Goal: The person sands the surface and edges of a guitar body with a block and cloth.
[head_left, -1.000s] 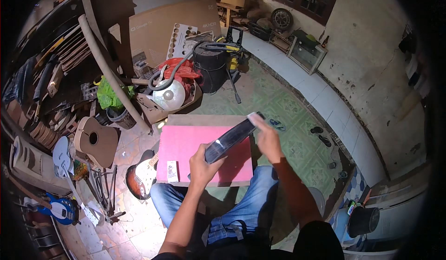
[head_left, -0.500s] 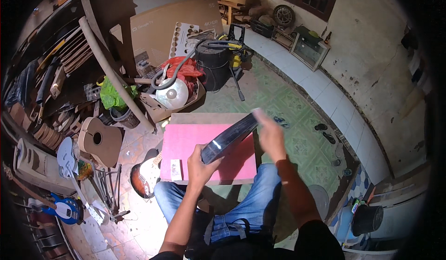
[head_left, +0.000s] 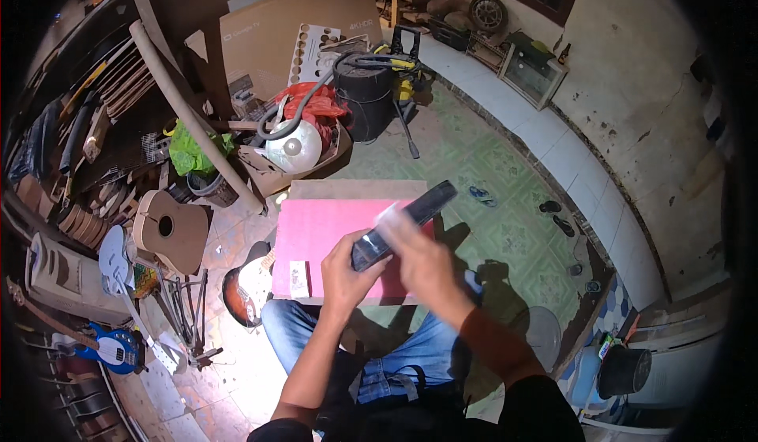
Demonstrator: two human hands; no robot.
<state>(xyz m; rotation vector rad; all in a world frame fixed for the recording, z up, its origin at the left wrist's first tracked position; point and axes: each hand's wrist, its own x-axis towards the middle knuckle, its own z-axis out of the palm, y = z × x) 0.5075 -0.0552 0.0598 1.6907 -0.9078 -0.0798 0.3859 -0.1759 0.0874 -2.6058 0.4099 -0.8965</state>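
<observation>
A long, flat dark slab [head_left: 436,199] with a glossy edge is held tilted over a pink-topped board [head_left: 320,221]. My left hand [head_left: 346,278] grips its near end, thumb and fingers on either side. Across the slab's middle reaches my right hand [head_left: 426,270], blurred by motion, with a small white pad or folded cloth [head_left: 388,216] in its fingers against the dark edge. The pad's exact kind is too smeared to make out. On the pink surface, beside my left hand, lies a small white packet [head_left: 298,279].
To the left are a sunburst electric guitar [head_left: 246,292], an unfinished acoustic guitar body [head_left: 170,233] and a blue guitar [head_left: 117,351]. A black drum [head_left: 365,103] with a hose stands beyond the board. Sandals [head_left: 482,196] lie on the green tiled floor.
My right hand has swept left and nearer along the slab with the white pad, from its far end to around its middle. The slab has shifted slightly right.
</observation>
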